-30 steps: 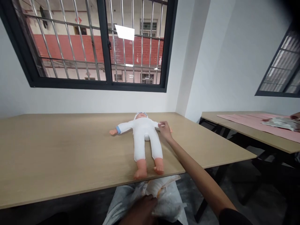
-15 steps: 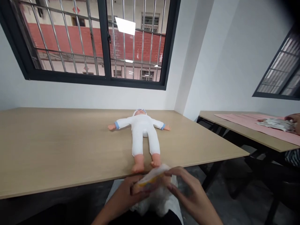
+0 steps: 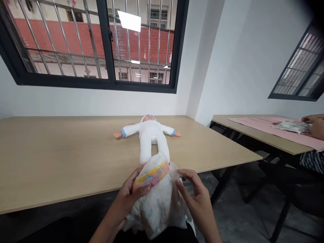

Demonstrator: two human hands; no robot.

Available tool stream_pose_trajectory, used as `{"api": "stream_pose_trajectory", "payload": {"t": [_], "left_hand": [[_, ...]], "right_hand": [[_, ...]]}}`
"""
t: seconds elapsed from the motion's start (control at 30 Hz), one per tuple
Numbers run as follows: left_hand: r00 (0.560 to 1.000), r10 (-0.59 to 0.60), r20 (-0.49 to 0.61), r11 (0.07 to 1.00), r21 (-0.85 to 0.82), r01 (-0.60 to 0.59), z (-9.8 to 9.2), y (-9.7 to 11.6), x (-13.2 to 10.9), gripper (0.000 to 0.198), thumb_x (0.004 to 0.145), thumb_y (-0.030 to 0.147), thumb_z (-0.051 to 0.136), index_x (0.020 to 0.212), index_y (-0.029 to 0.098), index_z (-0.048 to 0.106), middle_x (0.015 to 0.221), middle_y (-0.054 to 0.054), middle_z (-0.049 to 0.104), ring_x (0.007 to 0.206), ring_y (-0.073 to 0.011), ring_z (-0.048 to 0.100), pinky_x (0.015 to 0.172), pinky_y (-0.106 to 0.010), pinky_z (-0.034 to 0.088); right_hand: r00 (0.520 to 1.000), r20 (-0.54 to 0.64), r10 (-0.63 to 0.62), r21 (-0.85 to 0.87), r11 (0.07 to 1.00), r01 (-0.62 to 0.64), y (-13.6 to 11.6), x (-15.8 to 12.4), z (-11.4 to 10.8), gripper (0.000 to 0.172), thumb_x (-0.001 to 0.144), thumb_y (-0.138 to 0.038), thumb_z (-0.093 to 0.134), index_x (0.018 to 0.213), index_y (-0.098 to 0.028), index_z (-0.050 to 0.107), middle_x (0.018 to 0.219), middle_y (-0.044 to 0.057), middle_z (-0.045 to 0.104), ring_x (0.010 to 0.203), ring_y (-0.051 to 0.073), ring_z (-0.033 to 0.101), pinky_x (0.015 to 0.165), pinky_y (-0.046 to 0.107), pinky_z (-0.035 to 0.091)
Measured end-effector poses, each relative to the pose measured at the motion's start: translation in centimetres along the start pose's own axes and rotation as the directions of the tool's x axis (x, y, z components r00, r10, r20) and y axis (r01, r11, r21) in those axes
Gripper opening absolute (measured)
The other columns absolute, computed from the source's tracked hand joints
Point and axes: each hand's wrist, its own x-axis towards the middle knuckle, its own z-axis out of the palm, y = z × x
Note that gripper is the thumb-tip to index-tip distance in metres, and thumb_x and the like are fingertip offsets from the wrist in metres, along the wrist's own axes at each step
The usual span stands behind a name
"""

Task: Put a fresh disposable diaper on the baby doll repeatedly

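Observation:
A crumpled white diaper (image 3: 162, 199) with a yellow and pink printed band is held up over my lap, at the near edge of the table. My left hand (image 3: 130, 194) is closed on its left side, thumb over the printed band. The thumb and fingers of my right hand (image 3: 193, 190) pinch its thin upper right edge. Beyond it a baby doll (image 3: 152, 133) in a white suit with blue cuffs lies on its back on the wooden table (image 3: 76, 152), arms spread. The diaper hides the doll's feet.
To the right, another table (image 3: 268, 140) bears a pink mat (image 3: 248, 122) and a white cloth (image 3: 292, 126), with another person's hand (image 3: 316, 125) beside it. A dark chair stands below. A barred window is behind my table.
Both hands have raised and spread the diaper, so its printed band faces up more plainly and it now covers the doll's feet. The view has shifted slightly.

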Motion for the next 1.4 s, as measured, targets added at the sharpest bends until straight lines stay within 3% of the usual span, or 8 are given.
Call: {"api": "stream_pose_trajectory", "payload": {"t": [0.07,0.17,0.3,0.47,0.63,0.93,1.07,1.4], "left_hand": [[0.999,0.009,0.052,0.998,0.067,-0.012,-0.1,-0.4,0.2,0.054,0.067,0.035,0.074,0.116,0.019,0.059,0.102,-0.007,0.067,0.096,-0.0242,0.061,0.081,-0.027,0.048],[0.990,0.008,0.141,0.984,0.178,-0.033,-0.1,-1.1,0.4,0.052,0.072,0.037,0.070,0.119,0.018,0.057,0.111,-0.008,0.065,0.102,-0.0256,0.059,0.087,-0.030,0.047],[0.988,0.020,0.151,0.963,0.263,-0.059,0.3,-1.5,0.3,0.053,0.078,0.038,0.065,0.126,0.021,0.051,0.127,-0.008,0.056,0.117,-0.0260,0.051,0.097,-0.033,0.042],[0.979,0.119,0.165,0.895,0.408,-0.177,0.3,-1.1,-0.2,0.051,0.084,0.034,0.056,0.133,0.030,0.042,0.143,-0.002,0.040,0.131,-0.0211,0.037,0.104,-0.029,0.035],[0.965,0.081,0.250,0.833,0.514,-0.203,0.3,-1.1,-0.5,0.027,0.086,0.031,0.051,0.112,0.025,0.058,0.122,-0.004,0.058,0.108,-0.0197,0.054,0.097,-0.030,0.040],[0.970,0.106,0.217,0.841,0.500,-0.204,0.1,-1.9,-0.1,0.009,0.081,0.024,0.055,0.089,0.021,0.052,0.085,0.002,0.055,0.079,-0.0133,0.052,0.074,-0.022,0.042],[0.973,0.097,0.209,0.855,0.483,-0.189,0.1,-1.8,-0.1,0.010,0.080,0.027,0.057,0.082,0.019,0.051,0.081,0.002,0.053,0.075,-0.0125,0.048,0.068,-0.021,0.040],[0.978,-0.049,0.202,0.887,0.459,-0.051,0.2,-1.6,0.1,0.024,0.079,0.041,0.058,0.075,0.018,0.050,0.057,0.006,0.041,0.049,-0.0072,0.034,0.049,-0.019,0.027]], "right_hand": [[0.983,-0.038,-0.182,-0.138,0.975,0.175,-0.4,-0.2,0.3,0.020,0.083,-0.021,0.061,0.102,-0.026,0.062,0.101,0.004,0.063,0.098,0.018,0.059,0.085,0.033,0.048],[0.920,0.025,-0.391,-0.283,0.880,0.382,-0.8,-0.6,0.8,0.029,0.081,-0.016,0.062,0.108,-0.028,0.062,0.102,0.004,0.062,0.099,0.018,0.058,0.089,0.037,0.045],[0.875,0.071,-0.479,-0.360,0.805,0.471,-1.0,-0.7,1.3,0.029,0.082,-0.013,0.061,0.108,-0.026,0.062,0.102,0.005,0.061,0.099,0.019,0.058,0.095,0.043,0.042],[0.875,0.095,-0.474,-0.380,0.796,0.472,-1.3,-0.7,1.7,0.020,0.083,-0.013,0.059,0.100,-0.023,0.063,0.101,0.005,0.062,0.100,0.018,0.058,0.092,0.038,0.044],[0.840,0.141,-0.523,-0.408,0.743,0.531,-1.7,-0.5,2.1,0.018,0.087,-0.012,0.051,0.099,-0.022,0.060,0.094,0.002,0.066,0.097,0.015,0.060,0.103,0.039,0.035],[0.852,0.170,-0.496,-0.347,0.779,0.523,-1.6,-0.5,2.4,0.009,0.089,-0.016,0.051,0.092,-0.022,0.057,0.085,0.000,0.065,0.088,0.015,0.059,0.099,0.036,0.038],[0.871,0.164,-0.464,-0.376,0.787,0.490,-1.1,-0.9,2.8,0.016,0.089,-0.014,0.048,0.100,-0.021,0.057,0.090,0.004,0.063,0.095,0.020,0.056,0.090,0.036,0.044],[0.906,0.231,-0.354,-0.235,0.883,0.405,-1.1,-1.1,2.2,0.014,0.085,-0.011,0.053,0.092,-0.022,0.057,0.089,0.003,0.060,0.091,0.017,0.054,0.085,0.035,0.045]]}}
